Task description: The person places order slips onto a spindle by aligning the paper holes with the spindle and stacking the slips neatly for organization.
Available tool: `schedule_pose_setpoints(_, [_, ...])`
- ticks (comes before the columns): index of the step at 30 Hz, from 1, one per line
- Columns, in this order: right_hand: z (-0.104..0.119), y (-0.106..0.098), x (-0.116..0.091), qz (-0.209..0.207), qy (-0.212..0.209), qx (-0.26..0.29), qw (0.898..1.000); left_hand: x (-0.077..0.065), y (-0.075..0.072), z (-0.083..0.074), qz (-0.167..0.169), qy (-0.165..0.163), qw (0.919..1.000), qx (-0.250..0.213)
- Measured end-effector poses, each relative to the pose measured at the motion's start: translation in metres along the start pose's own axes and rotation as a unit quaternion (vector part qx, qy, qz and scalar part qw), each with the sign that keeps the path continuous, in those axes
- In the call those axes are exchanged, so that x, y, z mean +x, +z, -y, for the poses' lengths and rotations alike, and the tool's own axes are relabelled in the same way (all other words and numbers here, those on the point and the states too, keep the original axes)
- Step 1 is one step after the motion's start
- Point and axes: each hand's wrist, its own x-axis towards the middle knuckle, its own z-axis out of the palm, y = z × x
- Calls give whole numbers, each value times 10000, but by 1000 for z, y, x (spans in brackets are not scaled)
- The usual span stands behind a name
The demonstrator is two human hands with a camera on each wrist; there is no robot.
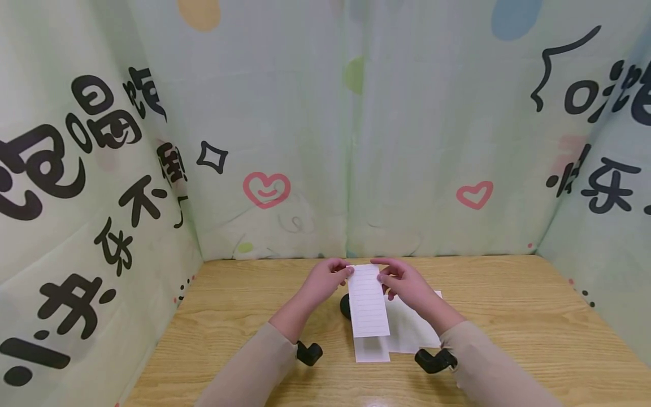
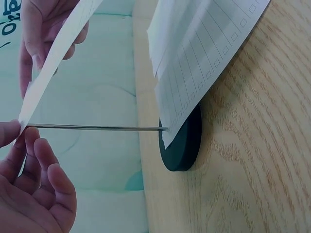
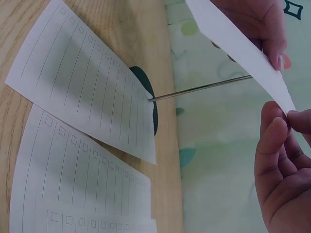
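Both hands hold up a narrow lined paper slip (image 1: 368,299) by its upper edge. My left hand (image 1: 327,278) pinches the left corner between thumb and fingers. At the right corner, my right hand (image 1: 405,284) pinches the slip, its index finger reaching past the edge. Beneath is a bill spike with a round black base (image 2: 182,153) and a thin upright metal rod (image 2: 92,127). The rod's upper end reaches the held slip, close to its top edge. Another lined slip (image 3: 92,77) lies over the base, pierced by the rod near one edge.
More lined sheets (image 1: 411,328) lie on the wooden table (image 1: 229,339) to the right of the spike, partly under my right forearm. Printed curtains (image 1: 305,113) enclose the table at the back and both sides. Black wrist-camera mounts (image 1: 309,354) sit at the sleeves.
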Motion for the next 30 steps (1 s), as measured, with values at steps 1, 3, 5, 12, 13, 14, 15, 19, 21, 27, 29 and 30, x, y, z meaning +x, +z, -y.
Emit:
schedule_pose_setpoints(1, [0, 0, 0, -8, 8, 2, 10000, 0, 0, 0, -2, -17, 10000, 14])
schedule_pose_setpoints(3, [0, 0, 0, -11, 8, 5, 10000, 0, 0, 0, -3, -40, 10000, 18])
schedule_pose_setpoints(5, [0, 0, 0, 3, -15, -1, 10000, 0, 0, -1, -7, -52, 10000, -3])
schedule_pose_setpoints(12, [0, 1, -1, 24, 14, 34, 10000, -1, 0, -2, 12, -150, 9999, 5])
schedule_pose_setpoints(13, [0, 0, -1, 32, 2, 29, 10000, -1, 0, -2, 14, -156, 9999, 14])
schedule_pose_setpoints(14, [0, 0, -1, 33, -3, 31, 10000, -1, 0, -2, 15, -153, 9999, 14])
schedule_pose_setpoints(15, [0, 0, -2, 39, -8, 27, 10000, 0, 0, -2, 16, -148, 9999, 13])
schedule_pose_setpoints(19, [0, 0, -2, 47, -27, 44, 10000, -1, 1, -3, 2, -137, 9999, -18])
schedule_pose_setpoints(21, [-1, 1, -2, 44, -26, 47, 10000, -1, 2, -4, -14, -113, 9999, -53])
schedule_pose_setpoints(27, [-2, 0, -2, 27, -6, 39, 10000, -1, 5, -3, -45, -5, 9999, -119])
schedule_pose_setpoints(29, [-3, 0, -2, 21, 5, 50, 10000, -1, 6, -2, -38, 9, 9999, -130])
schedule_pose_setpoints(30, [-3, 0, -2, 21, 13, 44, 10000, 0, 6, -2, -36, 12, 9999, -152])
